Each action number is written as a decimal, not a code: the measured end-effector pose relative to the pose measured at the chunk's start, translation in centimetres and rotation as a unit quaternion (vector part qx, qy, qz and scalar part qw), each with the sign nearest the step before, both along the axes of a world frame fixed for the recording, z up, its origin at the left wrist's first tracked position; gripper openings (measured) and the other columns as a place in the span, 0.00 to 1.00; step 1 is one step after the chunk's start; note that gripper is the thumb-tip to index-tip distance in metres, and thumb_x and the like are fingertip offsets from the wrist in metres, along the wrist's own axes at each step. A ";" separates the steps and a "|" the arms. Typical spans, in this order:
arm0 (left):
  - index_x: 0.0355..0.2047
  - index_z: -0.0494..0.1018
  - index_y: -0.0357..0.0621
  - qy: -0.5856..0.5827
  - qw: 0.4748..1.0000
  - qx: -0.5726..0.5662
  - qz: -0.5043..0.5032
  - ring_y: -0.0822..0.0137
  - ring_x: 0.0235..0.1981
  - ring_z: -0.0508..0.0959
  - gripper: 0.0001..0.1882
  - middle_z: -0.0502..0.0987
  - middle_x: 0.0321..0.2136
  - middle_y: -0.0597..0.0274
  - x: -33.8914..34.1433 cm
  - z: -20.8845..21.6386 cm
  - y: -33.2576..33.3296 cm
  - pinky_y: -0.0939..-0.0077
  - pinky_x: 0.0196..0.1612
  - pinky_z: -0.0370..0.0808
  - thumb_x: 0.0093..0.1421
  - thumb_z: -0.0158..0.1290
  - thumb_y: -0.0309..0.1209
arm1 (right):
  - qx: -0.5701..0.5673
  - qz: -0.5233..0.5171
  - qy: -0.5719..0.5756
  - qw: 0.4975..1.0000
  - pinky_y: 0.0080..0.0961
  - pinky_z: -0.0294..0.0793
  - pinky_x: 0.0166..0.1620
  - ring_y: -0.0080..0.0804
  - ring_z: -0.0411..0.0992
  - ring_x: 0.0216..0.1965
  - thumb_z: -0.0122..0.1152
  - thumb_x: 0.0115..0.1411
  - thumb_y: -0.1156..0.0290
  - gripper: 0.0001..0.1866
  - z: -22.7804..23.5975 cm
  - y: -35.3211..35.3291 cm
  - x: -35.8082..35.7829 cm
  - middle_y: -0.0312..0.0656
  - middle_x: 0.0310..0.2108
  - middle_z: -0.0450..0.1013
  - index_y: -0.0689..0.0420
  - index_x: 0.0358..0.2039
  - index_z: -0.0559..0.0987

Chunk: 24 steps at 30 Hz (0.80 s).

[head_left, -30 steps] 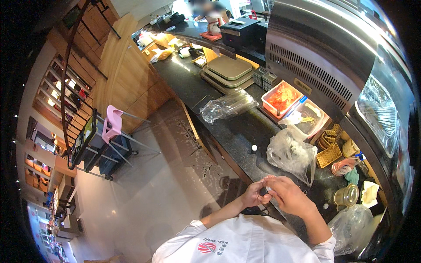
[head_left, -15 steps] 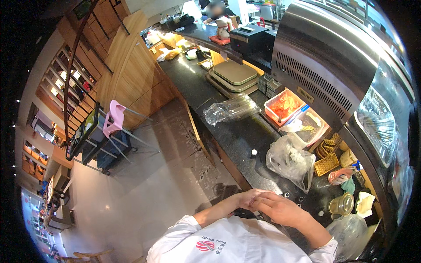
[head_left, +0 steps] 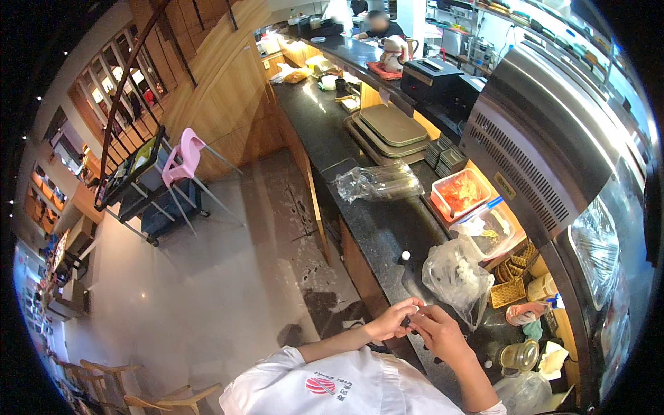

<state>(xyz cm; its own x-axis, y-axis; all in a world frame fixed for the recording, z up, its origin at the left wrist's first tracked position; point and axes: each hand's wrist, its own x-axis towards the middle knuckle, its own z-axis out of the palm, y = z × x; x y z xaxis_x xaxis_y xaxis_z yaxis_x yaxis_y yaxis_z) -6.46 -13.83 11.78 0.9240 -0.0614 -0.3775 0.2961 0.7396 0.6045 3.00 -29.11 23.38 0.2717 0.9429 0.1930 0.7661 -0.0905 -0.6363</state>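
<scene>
The left hand (head_left: 391, 322) and right hand (head_left: 443, 336) meet, fingers pinched on a small dark-and-white piece (head_left: 413, 312), at the edge of a black counter (head_left: 373, 232). Beyond stand a small white-topped cylinder (head_left: 405, 256) and a clear plastic bag (head_left: 440, 268).

Small held piece (head_left: 413, 310), 5 o'clock: whitish, little showing. Top (head_left: 273, 391), 6 o'clock: white; round emblem (head_left: 320, 386), red-and-white striped. Floor (head_left: 187, 283), 8: pale grey. Chair (head_left: 185, 159), 10: pink. Trays (head_left: 394, 124), 1: tan. Hood (head_left: 546, 131), 2: silver, banded with dark slots. Shreds (head_left: 461, 191), 3: vivid orange. Basket (head_left: 508, 293), 4: yellow weave. Cloth (head_left: 532, 330), 4: pale teal.
</scene>
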 end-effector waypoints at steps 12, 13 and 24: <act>0.44 0.70 0.48 0.042 0.893 -0.331 -0.302 0.82 0.13 0.58 0.14 0.63 0.20 0.73 1.0 -5.7 5.6 0.87 0.13 0.53 0.75 0.39 0.42 | -0.037 0.191 -0.105 0.975 0.37 0.78 0.55 0.46 0.74 0.54 0.66 0.45 0.82 0.26 2.5 4.2 0.6 0.43 0.52 0.75 0.59 0.49 0.82; 0.40 0.71 0.46 0.007 0.849 -0.411 -0.332 0.82 0.13 0.58 0.15 0.63 0.20 0.72 1.2 -6.3 5.7 0.88 0.13 0.54 0.75 0.40 0.41 | -0.031 0.193 -0.092 0.976 0.37 0.78 0.55 0.46 0.75 0.54 0.66 0.44 0.82 0.26 2.6 4.5 0.7 0.43 0.52 0.75 0.59 0.49 0.82; 0.34 0.70 0.43 -0.040 0.814 -0.437 -0.381 0.82 0.12 0.58 0.15 0.66 0.21 0.63 2.6 -7.3 6.2 0.90 0.10 0.55 0.70 0.45 0.42 | 0.035 0.149 -0.049 0.987 0.35 0.81 0.50 0.43 0.79 0.49 0.68 0.46 0.82 0.23 1.6 6.2 0.8 0.42 0.48 0.78 0.56 0.46 0.84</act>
<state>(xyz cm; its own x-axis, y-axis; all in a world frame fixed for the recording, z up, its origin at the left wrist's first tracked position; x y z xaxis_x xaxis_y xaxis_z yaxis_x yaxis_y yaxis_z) -3.91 -7.67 4.53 0.5122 -0.8403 0.1777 0.8551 0.5182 -0.0142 3.83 -22.87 25.03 -0.0380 0.9613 0.2729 0.8103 0.1894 -0.5546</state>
